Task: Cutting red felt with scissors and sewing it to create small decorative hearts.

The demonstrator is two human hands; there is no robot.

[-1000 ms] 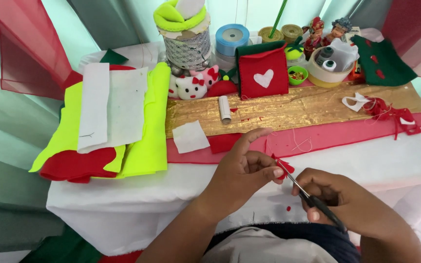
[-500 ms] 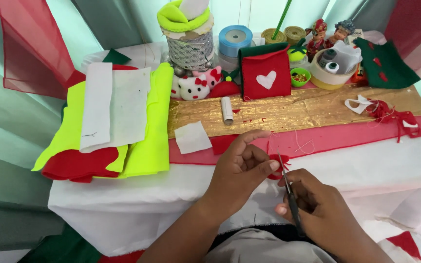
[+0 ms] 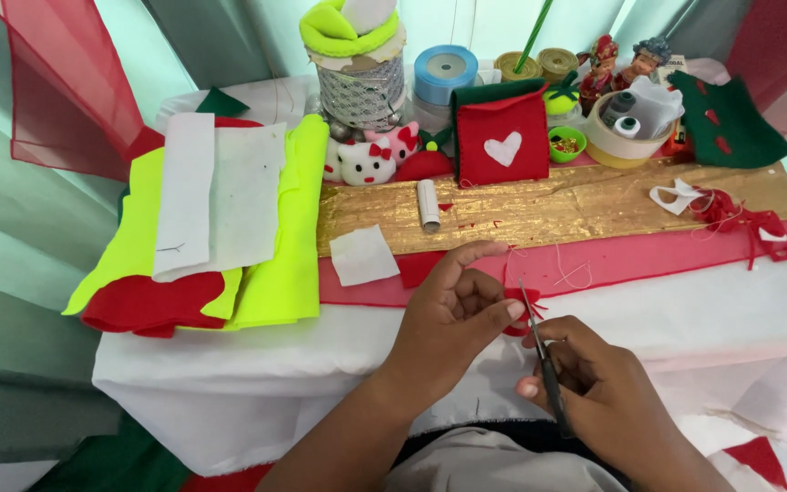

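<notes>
My left hand (image 3: 453, 314) pinches a small red felt piece (image 3: 519, 310) between thumb and fingers, just above the white cloth at the table's front. My right hand (image 3: 598, 392) grips a pair of small scissors (image 3: 544, 360), blades pointing up at the red piece and touching its edge. Both hands sit close together near the front edge. A small white felt square (image 3: 363, 256) and a red scrap (image 3: 421, 268) lie just beyond my left hand on the pink strip.
A stack of neon yellow, white and red felt (image 3: 220, 228) lies at left. A gold strip (image 3: 557, 205) crosses the table with a white tube (image 3: 428, 204) on it. Behind stand ribbon spools (image 3: 445, 75), a red pouch with a white heart (image 3: 501, 141), plush toys (image 3: 366, 159) and green felt (image 3: 730, 118).
My right hand with the scissors has shifted left and upward toward the red piece. My left hand has stayed almost where it was, still pinching the piece.
</notes>
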